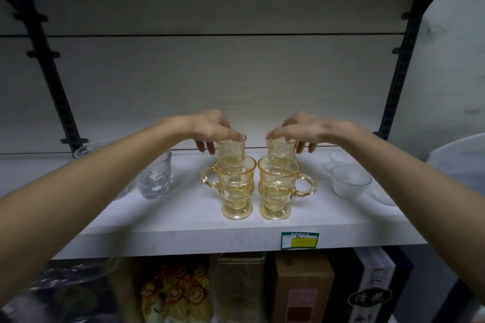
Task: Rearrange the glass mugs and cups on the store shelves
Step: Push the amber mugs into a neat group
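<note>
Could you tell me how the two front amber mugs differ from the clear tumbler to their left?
The front amber mugs are yellow-tinted, while the clear tumbler is colourless. Each mug has a side handle, one pointing left and one right; the tumbler has none. The mugs stand on flared feet; the tumbler sits flat on its base. All are upright, patterned glass on the same white shelf.

four amber glass mugs stand two by two on the white shelf (157,225). the left hand (207,126) grips the far left mug (232,145) by its rim, the right hand (301,127) the far right mug (281,147). clear tumbler (154,178) left, frosted cups (350,182) right.
</note>
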{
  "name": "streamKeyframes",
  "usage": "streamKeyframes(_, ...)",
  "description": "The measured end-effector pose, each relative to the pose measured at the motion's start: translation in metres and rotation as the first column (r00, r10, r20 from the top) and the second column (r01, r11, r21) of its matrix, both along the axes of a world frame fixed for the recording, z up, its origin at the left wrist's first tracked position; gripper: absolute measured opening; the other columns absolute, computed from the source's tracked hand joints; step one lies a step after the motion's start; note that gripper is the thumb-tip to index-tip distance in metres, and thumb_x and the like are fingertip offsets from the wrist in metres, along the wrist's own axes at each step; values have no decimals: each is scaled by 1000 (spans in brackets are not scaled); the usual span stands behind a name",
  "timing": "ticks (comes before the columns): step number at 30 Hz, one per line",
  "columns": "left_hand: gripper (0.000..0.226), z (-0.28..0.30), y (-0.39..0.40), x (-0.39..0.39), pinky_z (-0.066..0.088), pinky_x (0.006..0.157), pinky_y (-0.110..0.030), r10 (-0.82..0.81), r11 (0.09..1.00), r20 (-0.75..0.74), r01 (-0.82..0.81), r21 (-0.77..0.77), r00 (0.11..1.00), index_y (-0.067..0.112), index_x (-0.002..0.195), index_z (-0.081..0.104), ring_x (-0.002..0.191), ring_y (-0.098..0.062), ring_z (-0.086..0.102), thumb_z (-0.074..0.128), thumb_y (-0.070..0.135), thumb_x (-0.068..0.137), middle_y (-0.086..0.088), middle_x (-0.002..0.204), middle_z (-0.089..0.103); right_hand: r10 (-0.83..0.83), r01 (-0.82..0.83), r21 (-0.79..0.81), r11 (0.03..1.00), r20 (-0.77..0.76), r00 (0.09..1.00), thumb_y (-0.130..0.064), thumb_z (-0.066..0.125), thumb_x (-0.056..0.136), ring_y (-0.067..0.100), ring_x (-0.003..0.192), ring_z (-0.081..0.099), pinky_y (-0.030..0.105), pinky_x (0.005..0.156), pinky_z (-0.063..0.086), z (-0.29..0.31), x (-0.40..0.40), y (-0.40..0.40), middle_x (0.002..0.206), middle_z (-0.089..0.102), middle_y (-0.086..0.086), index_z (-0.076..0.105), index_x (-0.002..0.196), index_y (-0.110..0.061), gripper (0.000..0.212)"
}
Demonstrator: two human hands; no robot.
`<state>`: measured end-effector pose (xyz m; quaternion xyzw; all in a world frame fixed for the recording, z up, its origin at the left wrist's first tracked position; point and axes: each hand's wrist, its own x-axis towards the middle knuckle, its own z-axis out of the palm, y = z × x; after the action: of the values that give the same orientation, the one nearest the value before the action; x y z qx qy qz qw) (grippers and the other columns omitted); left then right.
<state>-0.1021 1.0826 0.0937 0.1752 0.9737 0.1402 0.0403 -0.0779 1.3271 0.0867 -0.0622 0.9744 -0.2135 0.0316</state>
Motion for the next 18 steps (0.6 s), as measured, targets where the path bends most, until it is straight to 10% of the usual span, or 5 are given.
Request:
streamKeyframes(7, 82, 4, 8, 14, 51, 66, -31, 86, 967, -281, -148, -206, 956, 13, 68, 74, 63, -15, 71, 46, 90, 79, 4, 57, 72, -94, 133, 181, 974, -206, 974, -88, 41, 81, 17, 63, 72, 29, 60, 49, -7, 10, -5, 61, 73, 2, 76, 78, -10, 85)
streamKeyframes(11, 76, -1, 4, 11, 49, 72, -36, 30, 968, -587, -169, -184, 809, 17, 69, 70, 73, -24, 66, 40, 85, 87, 2, 70, 70, -92, 186, 219, 958, -380, 920, -81, 34, 90, 18, 59, 69, 33, 69, 49, -8, 11, -7, 47, 65, 0, 72, 65, -11, 83)
streamKeyframes(14, 70, -2, -5, 13, 54, 95, -43, -66, 994, -308, 36, -99, 949, 27, 119, 71, 109, -23, 65, 39, 81, 88, 1, 121, 72, -2, 158, 323, 933, -436, 900, -79, 40, 90, 26, 73, 67, 35, 70, 50, -5, 12, 5, 64, 68, 4, 73, 68, -13, 76)
streamKeyframes(18, 58, -5, -7, 24, 51, 98, -30, -208, 976, 43, 205, 68, 977, 18, 144, 55, 121, -18, 60, 47, 57, 102, 0, 139, 60, 80, -50, 146, 988, -212, 974, -80, 49, 85, 27, 129, 57, 43, 106, 46, -13, 9, 11, 139, 62, 4, 66, 132, -22, 77)
